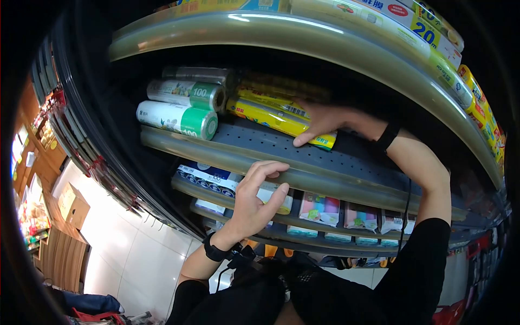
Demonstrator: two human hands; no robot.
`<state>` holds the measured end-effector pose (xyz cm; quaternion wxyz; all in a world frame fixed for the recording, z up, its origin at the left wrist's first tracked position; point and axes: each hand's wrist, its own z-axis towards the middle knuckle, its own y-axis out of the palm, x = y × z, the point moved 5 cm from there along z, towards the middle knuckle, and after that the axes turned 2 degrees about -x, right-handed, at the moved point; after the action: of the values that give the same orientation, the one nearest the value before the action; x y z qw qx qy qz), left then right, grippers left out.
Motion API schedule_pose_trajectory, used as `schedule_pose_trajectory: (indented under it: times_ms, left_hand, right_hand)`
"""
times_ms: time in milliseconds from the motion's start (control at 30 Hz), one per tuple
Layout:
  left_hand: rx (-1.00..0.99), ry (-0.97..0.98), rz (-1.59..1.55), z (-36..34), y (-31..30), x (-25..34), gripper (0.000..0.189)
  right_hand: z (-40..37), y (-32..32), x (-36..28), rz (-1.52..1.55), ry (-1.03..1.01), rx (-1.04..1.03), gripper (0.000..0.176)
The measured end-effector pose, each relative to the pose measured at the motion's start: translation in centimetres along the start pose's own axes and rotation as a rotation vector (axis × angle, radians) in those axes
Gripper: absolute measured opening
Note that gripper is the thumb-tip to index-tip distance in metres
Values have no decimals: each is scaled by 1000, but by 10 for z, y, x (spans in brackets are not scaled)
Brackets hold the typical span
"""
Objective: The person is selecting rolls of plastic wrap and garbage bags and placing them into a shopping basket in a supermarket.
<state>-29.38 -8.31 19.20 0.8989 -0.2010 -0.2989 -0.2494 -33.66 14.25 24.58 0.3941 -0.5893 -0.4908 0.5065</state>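
My right hand (320, 120) reaches onto the shelf from the right. Its thumb presses the front of a yellow roll of plastic bags (271, 117), and the fingers go over its back, partly hidden. Behind that roll, more yellow rolls (271, 92) lie in shadow. My left hand (259, 194) is raised in front of the shelf's lower edge, empty, with its fingers bent and the thumb apart. Left of the yellow rolls lie two white-and-green rolls (172, 119) marked 100, one behind the other.
The shelf lip (325, 181) curves across below the rolls, and an upper shelf edge (303, 30) overhangs my right arm. Lower shelves hold pink packs (319, 209) and a blue-and-white pack (208, 177). At left, a cardboard box (72, 206) stands beyond the tiled floor.
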Motion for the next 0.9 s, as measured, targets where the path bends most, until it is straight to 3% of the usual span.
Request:
schedule_pose_trajectory:
  times_ms: [67, 300, 467, 500, 533, 633, 700, 733, 800, 833, 900]
  left_hand:
    - [5, -88, -115, 0, 3, -7, 31]
    - [-40, -82, -178, 3, 9, -9, 31]
    - [-247, -298, -509, 1, 20, -20, 39]
    - [-332, -286, -529, 1, 22, -24, 48]
    - [-353, -283, -543, 3, 24, -24, 48]
    - [-440, -438, -984, -3, 36, -19, 59]
    - [-526, -409, -907, -17, 41, -22, 59]
    - [-610, -374, -831, -17, 48, -21, 59]
    - [-853, -594, -754, -30, 57, -23, 58]
    - [-699, -508, -1033, -36, 61, -22, 57]
    - [-815, -558, -1061, -50, 79, -29, 59]
  right_hand:
    - [-2, 6, -2, 49, 33, -1, 116]
    - [-12, 1, -18, 302, 9, 54, 111]
    - [-56, -8, -37, 310, 33, 52, 109]
    - [-69, -11, -44, 313, 34, 77, 107]
    - [-96, -21, -66, 209, -28, 149, 106]
    - [-128, -19, -80, 80, 23, 260, 102]
    - [-155, -11, -99, 82, 9, 328, 101]
    - [-173, 3, -109, -72, -71, 383, 99]
    - [-181, 19, -109, -120, 4, 324, 100]
    - [-183, 36, -111, -194, 5, 262, 101]
    - [-197, 61, -103, -170, 0, 347, 101]
